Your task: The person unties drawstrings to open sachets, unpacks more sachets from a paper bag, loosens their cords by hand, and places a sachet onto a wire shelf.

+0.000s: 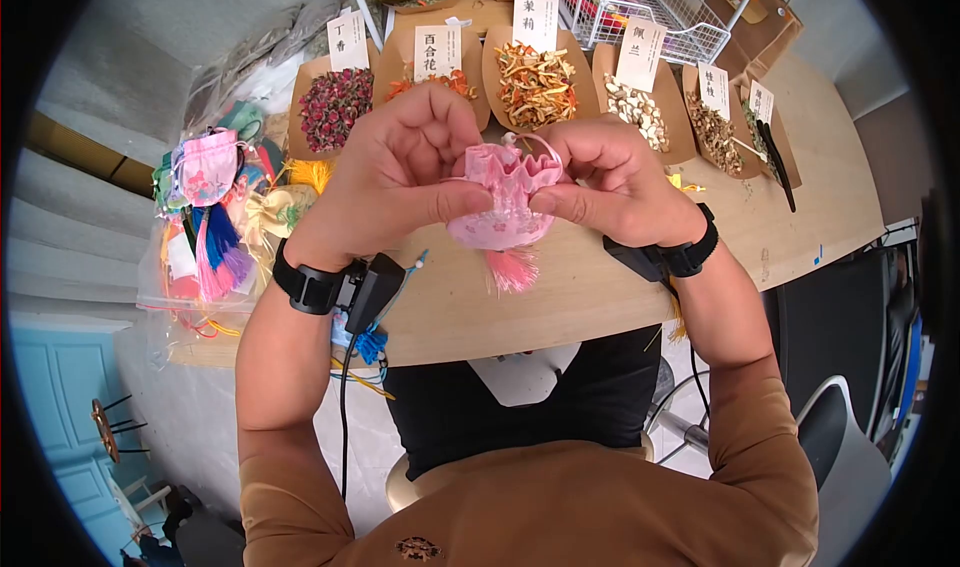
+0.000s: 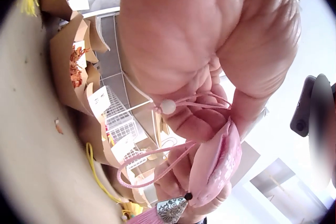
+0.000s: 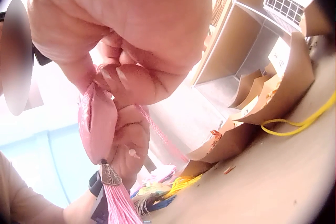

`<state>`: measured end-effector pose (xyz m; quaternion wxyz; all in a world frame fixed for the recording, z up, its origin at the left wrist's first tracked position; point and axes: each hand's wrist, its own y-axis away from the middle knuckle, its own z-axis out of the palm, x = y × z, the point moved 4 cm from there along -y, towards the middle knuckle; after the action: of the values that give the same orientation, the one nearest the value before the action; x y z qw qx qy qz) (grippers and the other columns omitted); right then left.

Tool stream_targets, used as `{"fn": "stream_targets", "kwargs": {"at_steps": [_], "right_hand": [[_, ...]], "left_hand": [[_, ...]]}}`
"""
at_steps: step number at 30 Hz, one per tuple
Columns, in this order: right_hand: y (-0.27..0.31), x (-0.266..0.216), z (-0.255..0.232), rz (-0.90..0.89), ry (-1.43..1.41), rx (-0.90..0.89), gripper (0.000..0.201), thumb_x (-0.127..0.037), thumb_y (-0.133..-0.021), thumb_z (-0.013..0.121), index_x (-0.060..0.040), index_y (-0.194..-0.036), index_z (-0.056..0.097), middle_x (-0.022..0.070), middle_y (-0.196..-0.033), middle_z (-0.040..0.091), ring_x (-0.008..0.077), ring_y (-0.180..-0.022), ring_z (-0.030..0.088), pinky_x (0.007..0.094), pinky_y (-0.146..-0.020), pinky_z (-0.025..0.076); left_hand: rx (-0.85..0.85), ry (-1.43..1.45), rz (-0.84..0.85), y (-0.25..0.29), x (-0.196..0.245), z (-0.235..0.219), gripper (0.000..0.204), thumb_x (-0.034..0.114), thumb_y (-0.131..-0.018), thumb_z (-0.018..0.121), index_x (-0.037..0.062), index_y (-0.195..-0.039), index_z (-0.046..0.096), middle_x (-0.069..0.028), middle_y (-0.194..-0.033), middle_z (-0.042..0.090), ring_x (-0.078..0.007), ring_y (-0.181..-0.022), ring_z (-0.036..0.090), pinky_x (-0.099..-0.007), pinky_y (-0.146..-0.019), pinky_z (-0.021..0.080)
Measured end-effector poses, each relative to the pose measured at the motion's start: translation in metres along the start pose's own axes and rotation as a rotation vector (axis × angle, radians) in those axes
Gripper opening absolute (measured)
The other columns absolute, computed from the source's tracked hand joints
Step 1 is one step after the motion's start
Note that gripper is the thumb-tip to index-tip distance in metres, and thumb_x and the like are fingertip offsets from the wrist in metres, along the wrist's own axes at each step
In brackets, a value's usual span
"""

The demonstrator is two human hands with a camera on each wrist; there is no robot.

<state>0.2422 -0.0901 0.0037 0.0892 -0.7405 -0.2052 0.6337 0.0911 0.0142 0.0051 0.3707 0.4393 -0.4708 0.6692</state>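
Note:
A small pink pouch (image 1: pixel 500 229) with a gathered top hangs between both hands above the table, its pink tassel (image 1: pixel 512 270) pointing down. The left hand (image 1: pixel 405 172) pinches the pouch's left side near the neck, thumb on the front. On the other side the right hand (image 1: pixel 620 182) pinches it the same way. In the left wrist view a pink cord (image 2: pixel 152 182) loops out beside the pouch (image 2: pixel 216 166), with a pale bead (image 2: pixel 168 107) on it. The right wrist view shows the pouch (image 3: pixel 98 124) above a silver tassel cap (image 3: pixel 109 174).
Labelled paper trays of dried flowers and herbs, among them rosebuds (image 1: pixel 336 110) and orange-yellow pieces (image 1: pixel 537 85), line the table's back. A white wire basket (image 1: pixel 690 42) stands behind. Colourful pouches (image 1: pixel 208 167) and tassels lie at the left; black tongs (image 1: pixel 776 165) lie at the right.

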Motion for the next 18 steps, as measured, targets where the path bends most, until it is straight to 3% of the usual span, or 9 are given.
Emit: {"fn": "stream_targets", "kwargs": {"at_steps": [11, 18], "right_hand": [[-0.0005, -0.0049, 0.0018, -0.047, -0.079, 0.003, 0.005, -0.003, -0.086, 0.064, -0.0003, -0.089, 0.063, -0.0014, -0.077, 0.061, 0.0011, -0.068, 0.049, 0.019, -0.058, 0.04], [-0.0006, -0.0022, 0.002, 0.075, -0.063, -0.002, 0.007, -0.006, -0.087, 0.066, -0.0013, -0.087, 0.062, -0.0027, -0.076, 0.059, -0.0002, -0.068, 0.048, 0.0184, -0.057, 0.039]], "left_hand": [[-0.04, -0.027, 0.04, 0.0019, 0.0086, 0.0014, 0.043, -0.007, -0.077, 0.071, 0.0055, -0.108, 0.045, -0.0036, -0.093, 0.061, -0.0059, -0.083, 0.058, -0.0176, -0.069, 0.046], [-0.104, -0.153, 0.007, 0.0017, 0.0092, 0.0017, 0.028, 0.0, -0.079, 0.072, 0.0073, -0.097, 0.051, 0.0032, -0.09, 0.051, -0.0033, -0.081, 0.05, -0.0205, -0.071, 0.043]]}}
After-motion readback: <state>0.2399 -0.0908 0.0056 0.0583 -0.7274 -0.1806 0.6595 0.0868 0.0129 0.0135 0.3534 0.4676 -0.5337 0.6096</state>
